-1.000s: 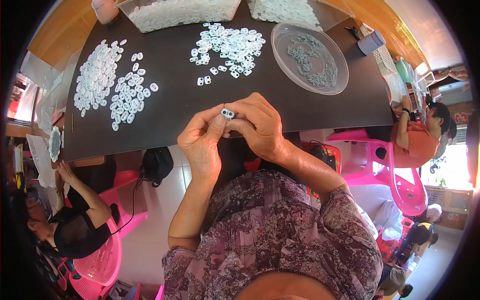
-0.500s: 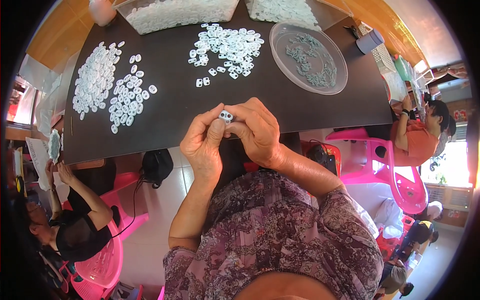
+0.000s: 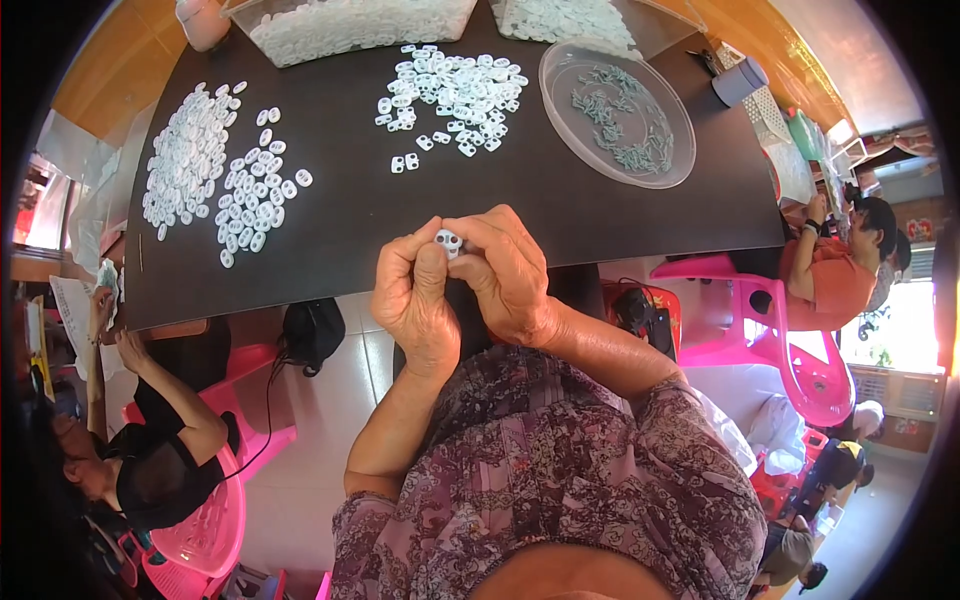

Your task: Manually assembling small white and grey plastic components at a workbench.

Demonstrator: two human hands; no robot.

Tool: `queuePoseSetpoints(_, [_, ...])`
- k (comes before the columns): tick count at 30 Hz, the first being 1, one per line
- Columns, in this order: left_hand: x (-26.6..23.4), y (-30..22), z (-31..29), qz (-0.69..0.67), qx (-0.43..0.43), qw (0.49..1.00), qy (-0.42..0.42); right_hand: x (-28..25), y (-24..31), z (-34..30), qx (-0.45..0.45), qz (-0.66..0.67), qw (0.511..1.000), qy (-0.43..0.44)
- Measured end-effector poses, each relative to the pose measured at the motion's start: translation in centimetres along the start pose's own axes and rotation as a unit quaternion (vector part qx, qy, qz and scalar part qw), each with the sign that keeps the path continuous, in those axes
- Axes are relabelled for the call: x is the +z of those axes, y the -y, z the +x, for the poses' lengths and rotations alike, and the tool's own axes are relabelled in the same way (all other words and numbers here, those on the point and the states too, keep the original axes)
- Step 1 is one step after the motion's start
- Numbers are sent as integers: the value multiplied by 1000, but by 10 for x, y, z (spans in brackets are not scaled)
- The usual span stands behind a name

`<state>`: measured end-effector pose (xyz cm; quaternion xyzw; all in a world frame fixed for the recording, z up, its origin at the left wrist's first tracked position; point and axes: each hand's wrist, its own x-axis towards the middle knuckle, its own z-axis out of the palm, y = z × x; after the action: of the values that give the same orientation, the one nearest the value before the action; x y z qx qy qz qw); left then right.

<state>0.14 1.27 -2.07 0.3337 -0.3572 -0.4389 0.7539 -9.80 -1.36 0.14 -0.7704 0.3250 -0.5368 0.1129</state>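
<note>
Between my fingertips, just over the near edge of the dark table (image 3: 330, 215), is a small white plastic piece with two dark holes (image 3: 449, 241). My left hand (image 3: 413, 300) pinches it from the left with thumb and forefinger. From the right, my right hand (image 3: 507, 275) grips the same piece, its other fingers curled. Part of the piece is hidden by the fingertips. Beyond my hands lies a pile of similar white two-holed pieces (image 3: 460, 90). White oval pieces lie at the left in a larger heap (image 3: 190, 150) and a smaller group (image 3: 252, 200).
At the far right of the table, a round clear tray (image 3: 560, 135) holds small grey-green parts. Clear bins (image 3: 350, 50) of white pieces stand along the back, near a grey cup (image 3: 740, 82). Other people sit at left (image 3: 160, 470) and right (image 3: 840, 270) on pink chairs.
My left hand and wrist have turned and shifted slightly right, closer to my right hand. The white piece has tilted and moved a little in my fingers. The piles look the same.
</note>
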Motion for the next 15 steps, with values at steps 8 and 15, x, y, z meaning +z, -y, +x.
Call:
queuePoseSetpoints(8, [3,-4,-2,14,12,1000,7,2,2,1,9,23,999,-26])
queuePoseSetpoints(15, [7,-2,-8,36,43,998,-3,6,-3,-4,-33,8,998,-43])
